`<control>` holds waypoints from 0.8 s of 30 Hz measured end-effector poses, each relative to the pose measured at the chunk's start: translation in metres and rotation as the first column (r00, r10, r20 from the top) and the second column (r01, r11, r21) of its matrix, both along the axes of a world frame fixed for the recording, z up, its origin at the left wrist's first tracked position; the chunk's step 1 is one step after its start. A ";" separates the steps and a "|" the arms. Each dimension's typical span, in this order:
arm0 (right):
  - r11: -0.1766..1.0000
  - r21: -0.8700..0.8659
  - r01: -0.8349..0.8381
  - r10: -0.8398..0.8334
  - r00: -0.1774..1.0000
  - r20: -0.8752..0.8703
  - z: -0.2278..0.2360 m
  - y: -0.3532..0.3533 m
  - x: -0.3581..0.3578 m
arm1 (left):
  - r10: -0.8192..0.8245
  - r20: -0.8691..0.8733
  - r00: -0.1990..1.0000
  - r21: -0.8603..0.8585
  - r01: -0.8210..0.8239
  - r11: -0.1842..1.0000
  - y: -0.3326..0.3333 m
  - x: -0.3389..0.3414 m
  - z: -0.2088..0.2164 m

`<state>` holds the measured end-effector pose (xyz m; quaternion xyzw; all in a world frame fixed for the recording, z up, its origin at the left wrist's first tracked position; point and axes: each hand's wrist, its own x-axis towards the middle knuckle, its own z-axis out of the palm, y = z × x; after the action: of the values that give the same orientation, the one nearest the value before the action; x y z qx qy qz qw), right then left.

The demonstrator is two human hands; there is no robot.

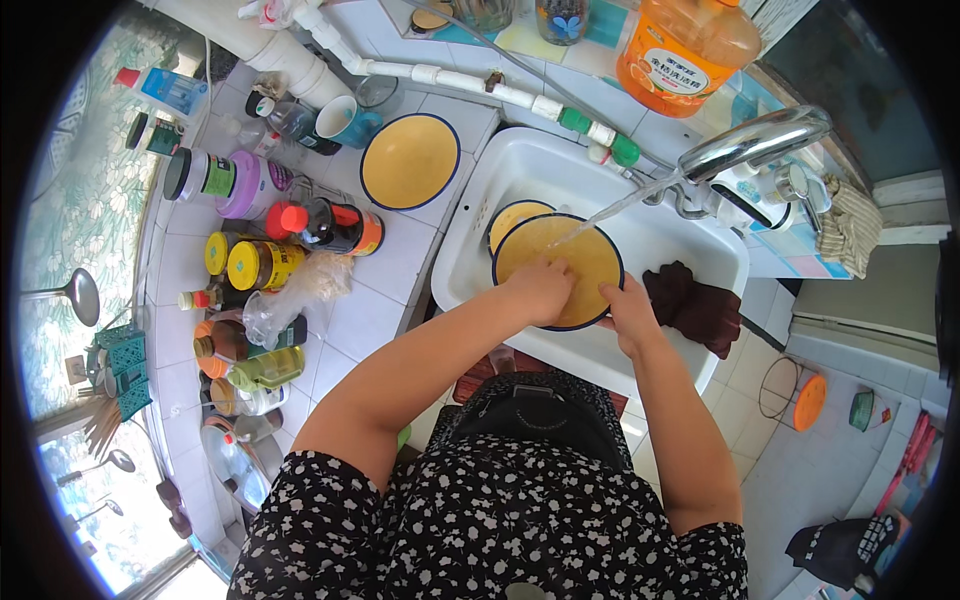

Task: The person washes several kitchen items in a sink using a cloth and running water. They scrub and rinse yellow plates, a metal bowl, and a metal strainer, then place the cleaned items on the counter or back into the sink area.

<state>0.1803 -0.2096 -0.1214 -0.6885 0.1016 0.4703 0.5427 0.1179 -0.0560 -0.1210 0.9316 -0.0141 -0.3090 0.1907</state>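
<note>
A yellow enamel dish [520, 238] with a dark blue rim is held tilted over the white sink [462, 262]. My right hand [632, 312] grips its right edge, thumb on the inside and fingers underneath. Against the dish's inner face rests my left hand [540, 290], its fingers curled together; whatever may be in them is hidden. Water runs from the chrome faucet [755, 140] into the dish. Behind it, in the basin, lies another yellow dish [520, 211], partly covered. A third yellow dish [410, 162] sits on the tiled counter to the left.
A dark brown cloth [690, 305] hangs over the sink's right edge. Bottles and jars crowd the left counter, among them a dark sauce bottle [335, 227] and a crumpled plastic bag [300, 295]. A big orange detergent jug [680, 55] stands behind the sink.
</note>
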 end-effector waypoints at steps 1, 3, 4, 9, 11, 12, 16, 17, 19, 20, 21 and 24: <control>1.000 0.012 0.001 -0.001 1.000 0.003 0.002 0.003 -0.002 | 0.028 0.053 0.998 -0.088 -0.023 0.996 -0.005 0.004 0.000; 0.999 0.033 -0.006 0.005 1.000 0.002 0.008 0.007 -0.005 | 0.101 0.153 0.983 -0.261 -0.059 0.964 -0.012 0.010 0.002; 0.999 0.040 -0.010 0.011 1.000 -0.003 0.011 0.009 -0.007 | 0.074 0.357 0.931 -0.206 0.001 0.978 -0.010 0.011 -0.013; 0.997 0.056 0.045 -0.047 0.999 0.027 0.006 0.001 -0.003 | -0.096 0.456 0.885 0.240 -0.018 0.971 0.031 0.013 -0.032; 0.998 0.047 0.035 -0.039 0.996 0.078 0.005 0.002 -0.001 | -0.119 0.239 0.964 0.315 0.039 0.948 0.029 0.001 -0.029; 0.999 0.032 0.027 -0.029 0.997 0.071 0.004 0.004 -0.002 | -0.092 -0.065 0.994 0.230 0.105 0.968 0.022 0.004 -0.022; 0.999 0.020 0.038 -0.038 0.999 0.019 -0.002 0.007 -0.010 | 0.077 0.168 0.983 -0.282 -0.026 0.959 0.006 0.000 -0.033; 0.998 0.030 0.053 -0.053 0.999 0.000 -0.004 0.006 -0.012 | 0.054 0.293 0.955 -0.135 -0.015 0.991 0.010 0.000 -0.035; 0.993 0.068 0.093 -0.092 0.996 -0.016 -0.014 -0.001 -0.012 | -0.044 0.510 0.859 0.165 -0.047 0.985 0.024 0.002 -0.039; 0.990 0.090 0.110 -0.108 0.994 -0.026 -0.014 -0.002 -0.011 | -0.029 0.533 0.846 0.173 -0.075 0.982 0.032 0.001 -0.036; 0.991 0.086 0.106 -0.105 0.994 -0.011 -0.014 -0.001 -0.010 | -0.070 0.417 0.906 0.251 -0.040 0.967 0.032 -0.001 -0.034; 0.994 0.070 0.086 -0.088 0.996 0.023 -0.009 0.003 -0.009 | -0.061 0.019 0.998 0.213 0.056 0.975 0.021 -0.003 -0.010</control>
<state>0.1715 -0.2068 -0.1305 -0.6704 0.1084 0.4403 0.5873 0.1145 -0.0351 -0.1315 0.9496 -0.0106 -0.3026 0.0807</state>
